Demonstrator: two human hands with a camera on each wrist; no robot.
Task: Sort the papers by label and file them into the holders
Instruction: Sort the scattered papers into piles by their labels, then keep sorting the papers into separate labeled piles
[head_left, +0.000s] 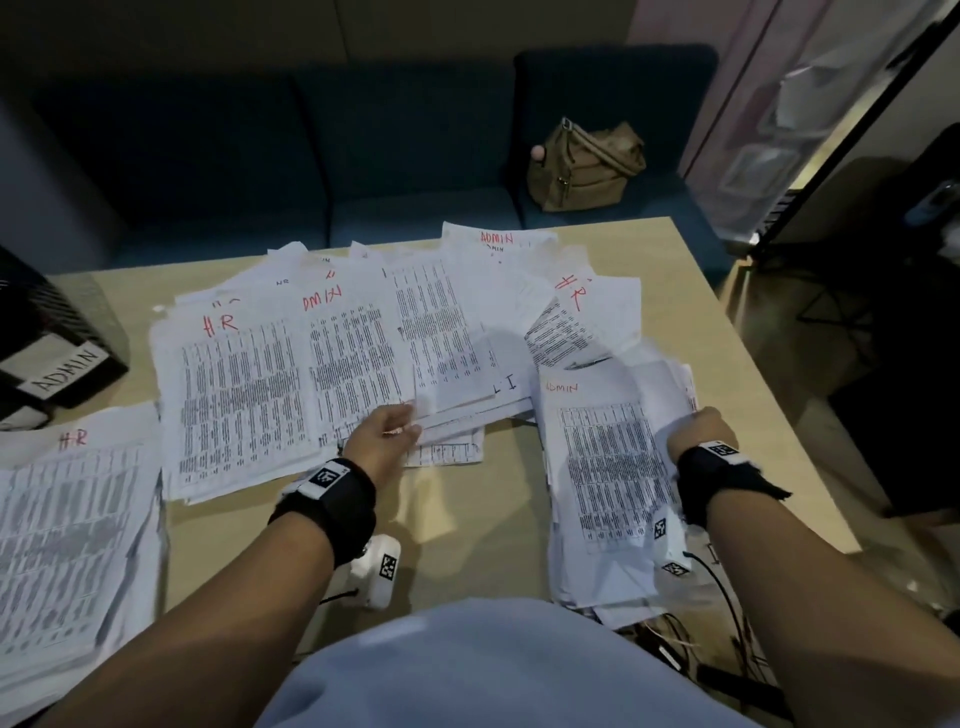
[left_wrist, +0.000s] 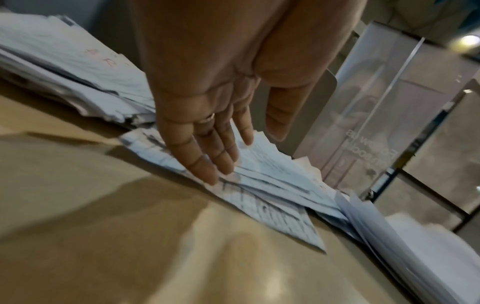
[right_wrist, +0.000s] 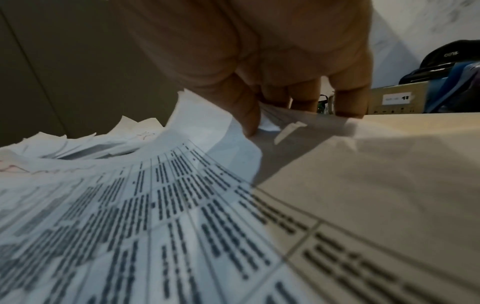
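Printed sheets marked HR and ADMIN in red lie fanned across the table's middle as a spread of papers (head_left: 337, 353). My left hand (head_left: 408, 423) reaches its near edge; in the left wrist view the left hand (left_wrist: 228, 152) has straight fingers lying lightly on the overlapping sheets (left_wrist: 272, 181). An ADMIN stack (head_left: 608, 467) sits at the right, and my right hand (head_left: 685, 426) holds its right edge. The right wrist view shows the right hand (right_wrist: 275, 115) pinching the stack (right_wrist: 155, 216), thumb on top and fingers underneath. A black holder labelled ADMIN (head_left: 57, 358) stands at the far left.
A separate HR pile (head_left: 72, 519) lies at the near left. Bare wooden table (head_left: 467, 519) shows between my forearms. A brown bag (head_left: 584, 166) sits on the dark blue sofa (head_left: 311, 156) behind the table. Cables (head_left: 675, 639) trail off the near right edge.
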